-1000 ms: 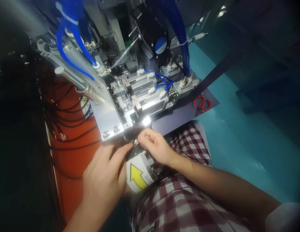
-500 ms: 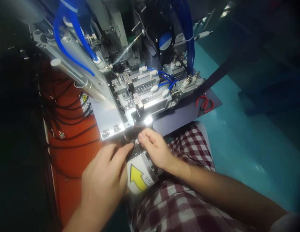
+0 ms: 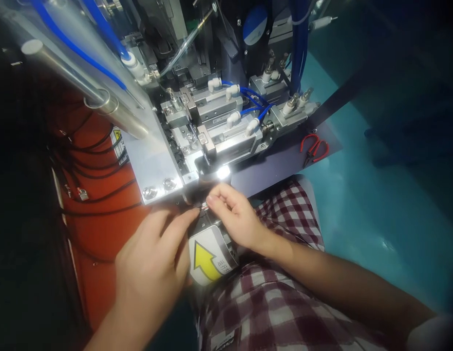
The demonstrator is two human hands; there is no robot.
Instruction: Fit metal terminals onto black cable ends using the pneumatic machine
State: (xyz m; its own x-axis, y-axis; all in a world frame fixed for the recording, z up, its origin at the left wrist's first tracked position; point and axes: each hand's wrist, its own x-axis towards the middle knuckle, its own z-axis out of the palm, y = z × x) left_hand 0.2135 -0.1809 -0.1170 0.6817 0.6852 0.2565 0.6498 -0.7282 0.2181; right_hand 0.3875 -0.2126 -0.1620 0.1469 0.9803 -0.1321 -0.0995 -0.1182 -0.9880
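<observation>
Smooth shiny metal plate (image 3: 157, 158), glossy plastic tubing (image 3: 105, 27), soft matt cloth garment (image 3: 263, 297), smooth glossy floor (image 3: 358, 214)

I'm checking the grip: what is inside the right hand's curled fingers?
A small shiny piece shows between the right hand and left hand. The right hand itself covers what, if anything, is inside it.

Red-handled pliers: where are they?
In the head view, right of centre: the red-handled pliers lie on the grey plate near its right end, up and to the right of the right hand.
</observation>
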